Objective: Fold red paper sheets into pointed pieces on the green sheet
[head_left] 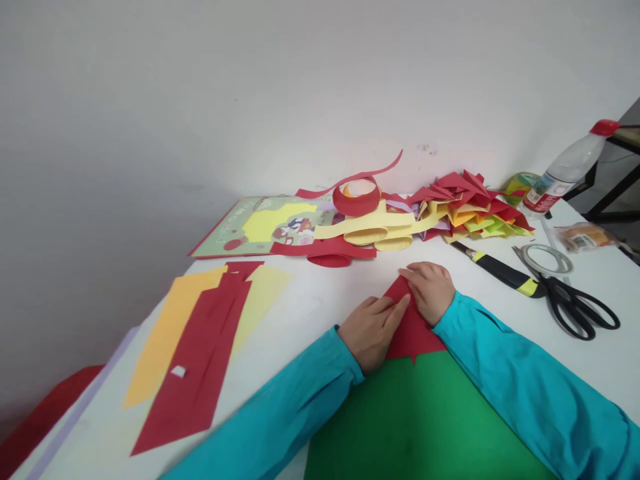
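Observation:
A sheet of red paper (413, 333) lies over the far end of a green sheet (415, 420), with a small pointed tab at its near edge. My left hand (373, 330) bears on the paper's left side, fingertips pressed together along its middle. At the top corner, my right hand (431, 290) pinches the same paper between thumb and fingers. Both hands hide much of the paper's upper part, so any fold there cannot be made out.
To the right lie black scissors (575, 307), a utility knife (500, 270) and a roll of tape (545, 259). Behind stand folded paper pieces (470, 203), curled strips (355, 200) and a bottle (565, 173). Red cut paper (200, 353) and a picture board (240, 227) are at left.

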Motion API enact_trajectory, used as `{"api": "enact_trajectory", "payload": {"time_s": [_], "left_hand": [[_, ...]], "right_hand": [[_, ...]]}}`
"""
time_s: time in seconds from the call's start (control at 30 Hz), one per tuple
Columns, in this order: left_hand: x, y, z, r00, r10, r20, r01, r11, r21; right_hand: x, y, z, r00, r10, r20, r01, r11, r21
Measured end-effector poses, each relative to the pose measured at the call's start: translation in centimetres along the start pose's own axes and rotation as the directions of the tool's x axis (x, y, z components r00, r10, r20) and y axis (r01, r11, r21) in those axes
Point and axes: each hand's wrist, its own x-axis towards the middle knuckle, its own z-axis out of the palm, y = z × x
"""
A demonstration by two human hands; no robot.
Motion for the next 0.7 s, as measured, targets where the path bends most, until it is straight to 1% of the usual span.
{"api": "enact_trajectory", "payload": {"time_s": [0.07, 0.13, 0.23, 0.33, 0.4, 0.47, 0.53, 0.6, 0.7], "left_hand": [[0.0, 0.1, 0.1, 1.000, -0.003, 0.003, 0.003, 1.000, 0.005], [-0.1, 0.1, 0.6, 0.999, 0.002, -0.035, -0.003, 1.000, -0.009], [-0.3, -0.1, 1.2, 0.991, -0.007, -0.131, 0.002, 0.999, -0.034], [-0.4, -0.3, 1.5, 0.971, -0.023, -0.238, 0.000, 0.995, -0.097], [-0.3, -0.4, 1.6, 0.959, -0.032, -0.282, -0.011, 0.989, -0.146], [-0.2, -0.6, 1.6, 0.954, -0.030, -0.300, -0.023, 0.985, -0.171], [-0.2, -0.6, 1.7, 0.950, -0.020, -0.310, -0.033, 0.986, -0.164], [-0.2, -0.6, 1.8, 0.948, -0.009, -0.317, -0.037, 0.989, -0.140], [0.0, -0.5, 1.5, 0.955, -0.006, -0.295, -0.028, 0.993, -0.113]], "right_hand": [[0.0, 0.4, 0.2, 0.999, 0.028, -0.026, -0.027, 0.998, 0.050], [0.0, 0.6, 0.4, 0.999, 0.024, -0.045, -0.021, 0.998, 0.061], [0.0, 0.7, 0.5, 0.998, -0.011, -0.061, 0.012, 1.000, 0.027], [0.1, 0.9, 0.6, 0.996, -0.014, -0.091, 0.017, 0.999, 0.028], [0.2, 1.3, 0.6, 0.991, 0.014, -0.132, -0.007, 0.998, 0.058], [0.2, 1.8, 0.6, 0.982, 0.069, -0.178, -0.056, 0.995, 0.078], [-0.1, 2.2, 0.5, 0.975, 0.107, -0.195, -0.104, 0.994, 0.025], [-0.5, 2.4, 0.3, 0.977, 0.111, -0.180, -0.131, 0.986, -0.105], [-1.3, 2.5, 0.0, 0.988, 0.075, -0.134, -0.111, 0.953, -0.281]]}}
